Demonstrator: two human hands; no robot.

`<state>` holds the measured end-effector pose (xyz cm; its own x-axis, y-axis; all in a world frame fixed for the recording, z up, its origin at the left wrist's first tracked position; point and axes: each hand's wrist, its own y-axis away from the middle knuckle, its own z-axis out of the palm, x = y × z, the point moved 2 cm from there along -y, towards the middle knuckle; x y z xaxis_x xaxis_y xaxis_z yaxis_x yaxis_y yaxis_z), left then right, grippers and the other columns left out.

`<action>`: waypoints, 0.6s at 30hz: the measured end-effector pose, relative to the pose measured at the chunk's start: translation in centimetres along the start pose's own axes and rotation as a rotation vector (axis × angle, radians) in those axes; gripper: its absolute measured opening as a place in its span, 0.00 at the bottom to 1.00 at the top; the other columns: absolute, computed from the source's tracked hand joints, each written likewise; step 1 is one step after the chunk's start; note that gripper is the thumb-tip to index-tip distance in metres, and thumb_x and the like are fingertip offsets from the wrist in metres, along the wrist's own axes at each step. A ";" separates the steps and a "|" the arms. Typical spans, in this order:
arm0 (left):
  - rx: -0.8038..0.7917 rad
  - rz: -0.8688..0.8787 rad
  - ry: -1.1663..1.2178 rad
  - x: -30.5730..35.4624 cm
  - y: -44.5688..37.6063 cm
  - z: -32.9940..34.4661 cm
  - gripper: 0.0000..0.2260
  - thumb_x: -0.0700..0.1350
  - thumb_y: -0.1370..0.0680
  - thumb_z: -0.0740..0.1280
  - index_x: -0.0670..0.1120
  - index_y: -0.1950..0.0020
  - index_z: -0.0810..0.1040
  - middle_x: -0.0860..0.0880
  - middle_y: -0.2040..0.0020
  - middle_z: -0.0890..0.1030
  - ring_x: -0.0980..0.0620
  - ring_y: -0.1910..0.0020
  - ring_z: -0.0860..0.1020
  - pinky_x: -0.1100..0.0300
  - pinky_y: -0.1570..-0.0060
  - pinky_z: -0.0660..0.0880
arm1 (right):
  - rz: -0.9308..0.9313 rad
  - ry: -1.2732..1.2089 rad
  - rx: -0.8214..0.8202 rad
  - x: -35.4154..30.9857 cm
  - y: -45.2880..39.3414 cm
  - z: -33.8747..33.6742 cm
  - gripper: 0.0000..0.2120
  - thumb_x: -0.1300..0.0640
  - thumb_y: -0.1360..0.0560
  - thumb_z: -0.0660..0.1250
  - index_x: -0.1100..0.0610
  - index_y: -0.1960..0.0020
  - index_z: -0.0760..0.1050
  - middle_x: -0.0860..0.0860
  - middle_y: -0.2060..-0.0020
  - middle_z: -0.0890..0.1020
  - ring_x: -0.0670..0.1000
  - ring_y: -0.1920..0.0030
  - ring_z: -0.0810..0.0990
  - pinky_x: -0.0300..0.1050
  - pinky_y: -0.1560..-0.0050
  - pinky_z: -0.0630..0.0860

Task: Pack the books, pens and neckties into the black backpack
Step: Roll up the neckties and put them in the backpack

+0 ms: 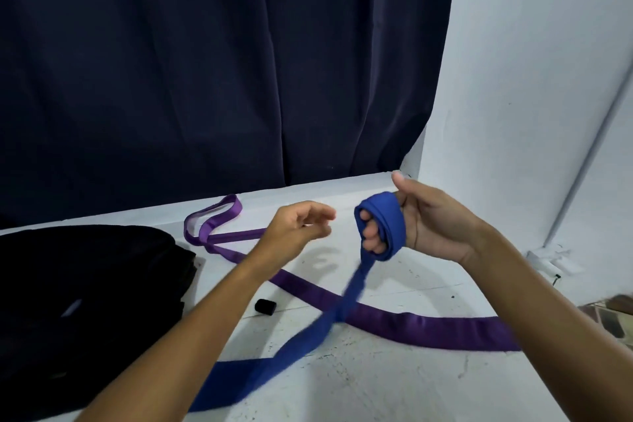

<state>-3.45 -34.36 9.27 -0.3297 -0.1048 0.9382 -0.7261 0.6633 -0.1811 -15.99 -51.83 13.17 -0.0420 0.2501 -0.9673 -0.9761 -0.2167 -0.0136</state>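
At centre right, the right hand (pixel 435 226) wears the blue tie (pixel 380 226) wound round its fingers, likely coiling it for the backpack (pixel 85 284), lower left. The left hand (pixel 298 226) hovers loosely curled, empty.

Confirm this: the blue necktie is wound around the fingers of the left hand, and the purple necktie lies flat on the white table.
Not quite. The head view shows the blue necktie wound around the fingers of the right hand, not the left. The left hand is beside it, fingers loosely curled and holding nothing. The rest stands: the purple necktie lies flat on the white table.
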 end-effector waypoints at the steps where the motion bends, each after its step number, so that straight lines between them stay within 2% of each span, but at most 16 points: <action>1: -0.035 0.078 0.046 0.2 0.3 0.9 0.13 0.35 0.27 0.71 0.46 0.45 0.81 0.49 0.46 0.83 0.53 0.44 0.80 0.59 0.45 0.77 | -0.012 -0.018 0.027 -0.7 0.1 0.3 0.29 0.40 0.24 0.60 0.67 0.50 0.82 0.62 0.58 0.84 0.60 0.57 0.84 0.52 0.53 0.82; 4: -0.070 0.255 0.168 0.6 1.0 3.5 0.19 0.41 0.32 0.75 0.51 0.42 0.78 0.54 0.46 0.82 0.52 0.41 0.79 0.53 0.39 0.76 | -0.047 -0.117 0.063 -2.3 0.0 1.4 0.27 0.46 0.21 0.54 0.68 0.49 0.82 0.64 0.55 0.84 0.61 0.55 0.84 0.52 0.53 0.82; 6: -0.004 0.293 0.239 1.0 1.1 5.0 0.19 0.42 0.32 0.76 0.51 0.43 0.78 0.54 0.47 0.83 0.50 0.42 0.80 0.53 0.41 0.77 | -0.063 -0.172 0.055 -3.0 -0.1 1.9 0.27 0.47 0.21 0.55 0.69 0.46 0.81 0.64 0.51 0.83 0.62 0.52 0.84 0.53 0.51 0.82; 9: 0.173 0.287 0.307 1.9 1.0 6.3 0.13 0.35 0.29 0.76 0.49 0.50 0.80 0.55 0.55 0.84 0.51 0.50 0.83 0.60 0.50 0.79 | -0.090 -0.217 0.072 -3.7 -0.3 2.4 0.27 0.47 0.22 0.56 0.70 0.44 0.79 0.65 0.47 0.82 0.63 0.48 0.83 0.53 0.48 0.81; 11: 0.263 0.265 0.265 2.3 1.0 6.7 0.09 0.35 0.27 0.73 0.48 0.54 0.81 0.50 0.58 0.85 0.47 0.55 0.83 0.61 0.53 0.79 | -0.113 -0.243 0.099 -4.0 -0.3 2.6 0.28 0.46 0.23 0.57 0.70 0.43 0.79 0.66 0.46 0.82 0.63 0.47 0.83 0.54 0.47 0.81; 12: 0.272 0.244 0.257 2.4 0.9 6.9 0.07 0.35 0.25 0.72 0.47 0.55 0.81 0.48 0.59 0.85 0.45 0.56 0.82 0.59 0.53 0.79 | -0.123 -0.252 0.116 -4.2 -0.3 2.7 0.28 0.46 0.23 0.57 0.70 0.42 0.79 0.66 0.45 0.81 0.63 0.47 0.83 0.54 0.46 0.81; 14: 0.237 0.201 0.292 2.5 1.0 7.1 0.08 0.34 0.22 0.66 0.45 0.55 0.80 0.49 0.60 0.84 0.49 0.61 0.81 0.57 0.54 0.79 | -0.133 -0.264 0.138 -4.3 -0.4 2.6 0.29 0.46 0.23 0.58 0.71 0.40 0.77 0.66 0.44 0.81 0.63 0.46 0.83 0.54 0.45 0.81; 16: 0.198 0.165 0.331 2.7 1.0 7.2 0.10 0.34 0.20 0.62 0.45 0.56 0.78 0.50 0.63 0.83 0.55 0.65 0.78 0.60 0.60 0.75 | -0.140 -0.266 0.147 -4.3 -0.4 2.6 0.29 0.45 0.23 0.58 0.71 0.39 0.76 0.66 0.43 0.80 0.62 0.46 0.82 0.54 0.44 0.80; 18: 0.193 0.180 0.354 2.8 1.2 7.3 0.07 0.38 0.20 0.64 0.44 0.57 0.76 0.48 0.64 0.79 0.56 0.70 0.72 0.63 0.65 0.71 | -0.159 -0.286 0.162 -4.3 -0.4 2.4 0.29 0.46 0.23 0.58 0.71 0.39 0.76 0.66 0.43 0.80 0.62 0.45 0.82 0.54 0.44 0.80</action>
<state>-9.68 -39.23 9.49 -0.2586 0.2819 0.9239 -0.7869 0.4933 -0.3708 -15.92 -50.51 17.94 0.0777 0.5274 -0.8461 -0.9954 -0.0071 -0.0959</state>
